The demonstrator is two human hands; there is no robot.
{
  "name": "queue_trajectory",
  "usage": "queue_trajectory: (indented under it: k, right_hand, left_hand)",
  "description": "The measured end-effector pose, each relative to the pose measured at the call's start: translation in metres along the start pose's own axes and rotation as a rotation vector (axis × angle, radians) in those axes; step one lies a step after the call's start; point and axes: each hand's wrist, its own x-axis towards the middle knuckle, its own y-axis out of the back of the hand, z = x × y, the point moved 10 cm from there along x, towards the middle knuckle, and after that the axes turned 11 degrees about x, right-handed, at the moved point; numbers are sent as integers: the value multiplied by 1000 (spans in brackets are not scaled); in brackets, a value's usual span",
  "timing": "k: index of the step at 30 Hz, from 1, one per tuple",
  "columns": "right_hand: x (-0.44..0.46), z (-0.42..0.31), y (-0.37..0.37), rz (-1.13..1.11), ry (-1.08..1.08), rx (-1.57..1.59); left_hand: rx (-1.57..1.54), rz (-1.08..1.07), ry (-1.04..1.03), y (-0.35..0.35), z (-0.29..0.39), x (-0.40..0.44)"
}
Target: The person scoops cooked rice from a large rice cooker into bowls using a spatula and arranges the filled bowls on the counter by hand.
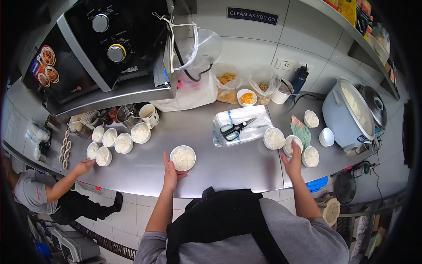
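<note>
My left hand (170, 174) curls around the near left side of a white bowl of rice (183, 158) standing alone on the steel counter (220, 171). Over to the right, my right hand (292, 163) has its fingers at the near rim of another bowl of rice (290, 141), covering part of it. Beside that one are a rice bowl (274, 138) on the left and a rice bowl (311, 156) on the right. A green and pink cloth (301, 131) lies just behind.
A co-worker's hand (84, 166) reaches toward several rice bowls (123, 143) at left. Scissors (236, 128) lie on plastic bags (252, 116). A large rice cooker (345, 119) stands at right, near a white bowl (326, 137). A microwave (110, 44) overhangs the left side.
</note>
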Motion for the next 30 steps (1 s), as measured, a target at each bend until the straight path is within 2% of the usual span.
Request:
queue_trajectory:
  k: [3, 5, 6, 7, 9, 14, 17, 18, 19, 21, 22, 23, 24, 26, 27, 30]
  right_hand:
    - [53, -4, -21, -121, 48, -51]
    - [71, 11, -55, -401, -94, -207]
    - [76, 30, -69, -494, -161, -162]
    - [83, 20, -71, -508, -141, -154]
    - [81, 29, -83, -704, -354, -289]
    - [80, 30, -96, -733, -246, -389]
    - [74, 15, -101, -754, -272, -463]
    - [68, 4, -108, -774, -261, -484]
    - [59, -5, -114, -791, -258, -505]
    - [42, -41, -139, -756, -73, -415]
    - [33, -62, -151, -730, 7, -380]
    - [28, -93, -162, -739, 75, -210]
    - [22, -118, -173, -786, 19, -101]
    - [11, -141, -188, -758, 123, -61]
    - [15, -150, -177, -745, 91, -96]
    - [51, -93, -114, -590, -60, -223]
  left_hand:
    - [-186, -3, 110, -6, -7, 5]
    - [-214, 12, 113, -7, -8, 5]
    - [-240, 9, 109, -10, -7, 5]
    - [-247, 33, 105, -9, -5, 2]
    - [-372, 48, 95, -10, -2, -7]
    - [-552, 120, 61, 4, -3, -28]
    - [-597, 206, -29, 21, -7, -35]
    - [-657, 328, -41, 30, -9, -42]
    - [-659, 331, -42, 31, -12, -43]
    - [-680, 571, -51, 48, -32, -53]
    - [-710, 603, 36, 42, -48, -54]
    - [-707, 580, 45, 33, -52, -56]
    - [-655, 433, 136, 11, -56, -55]
    - [-540, 166, 240, -29, -52, -52]
    - [-500, 22, 267, -46, -45, -53]
    - [-293, -141, 256, -68, -32, -52]
